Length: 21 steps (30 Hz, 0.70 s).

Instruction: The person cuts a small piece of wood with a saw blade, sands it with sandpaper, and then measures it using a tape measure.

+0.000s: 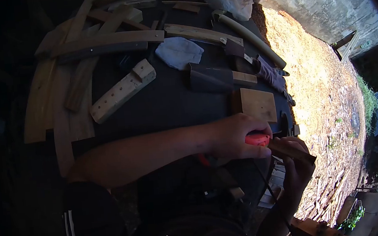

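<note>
My left hand (237,134), reaching across from the left, is closed around an orange-red tool (257,139); its kind is hidden by my fingers. My right hand (296,167) comes up from below and grips a short, narrow piece of wood (293,150), fingers wrapped behind it and thumb on the near side. The tool sits right at the left end of this wood. A thin dark cord (270,187) runs down from near my left hand past my right forearm. Just beyond both hands stands a square wooden block (258,104).
On the dark table (125,106) lie a drilled wooden bar (123,91), a pale cloth (179,52), dark sandpaper-like sheet (211,77), a glove (268,73) and a long tube (250,37). Boards (39,104) pile up left. Wood shavings (316,84) cover the ground right, by a concrete wall (323,3).
</note>
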{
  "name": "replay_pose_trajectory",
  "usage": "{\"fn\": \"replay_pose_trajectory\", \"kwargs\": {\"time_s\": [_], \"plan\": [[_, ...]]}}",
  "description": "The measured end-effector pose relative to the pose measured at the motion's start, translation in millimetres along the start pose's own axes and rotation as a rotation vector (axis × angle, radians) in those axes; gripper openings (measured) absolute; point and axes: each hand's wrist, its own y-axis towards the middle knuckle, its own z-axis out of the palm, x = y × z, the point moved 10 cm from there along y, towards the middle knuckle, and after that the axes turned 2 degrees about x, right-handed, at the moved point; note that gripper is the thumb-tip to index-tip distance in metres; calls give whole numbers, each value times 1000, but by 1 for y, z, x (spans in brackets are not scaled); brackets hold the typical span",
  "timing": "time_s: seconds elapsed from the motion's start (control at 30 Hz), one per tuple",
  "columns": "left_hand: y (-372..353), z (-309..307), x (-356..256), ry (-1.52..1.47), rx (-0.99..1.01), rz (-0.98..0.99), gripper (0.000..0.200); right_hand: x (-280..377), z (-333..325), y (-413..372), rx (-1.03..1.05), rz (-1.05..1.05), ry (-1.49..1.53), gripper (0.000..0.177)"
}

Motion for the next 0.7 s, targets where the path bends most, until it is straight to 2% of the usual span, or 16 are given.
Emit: {"fn": "replay_pose_trajectory", "kwargs": {"time_s": [0.1, 0.23, 0.33, 0.53, 0.7], "plan": [[-1, 0, 1, 31, 4, -25, 55, -42, 8, -25, -186, 478, 497, 50], [-2, 1, -5, 86, 14, -35, 55, -30, -3, -19, -131, 457, 426, 65], [-1, 0, -2, 92, -17, -28, 56, -13, -9, -18, -199, 412, 516, 88], [0, -2, -1, 85, -36, -53, 54, -26, -31, -34, -344, 535, 213, 52], [-1, 0, -2, 137, -31, -79, 54, -17, -42, -36, -488, 465, 272, 29]]}}
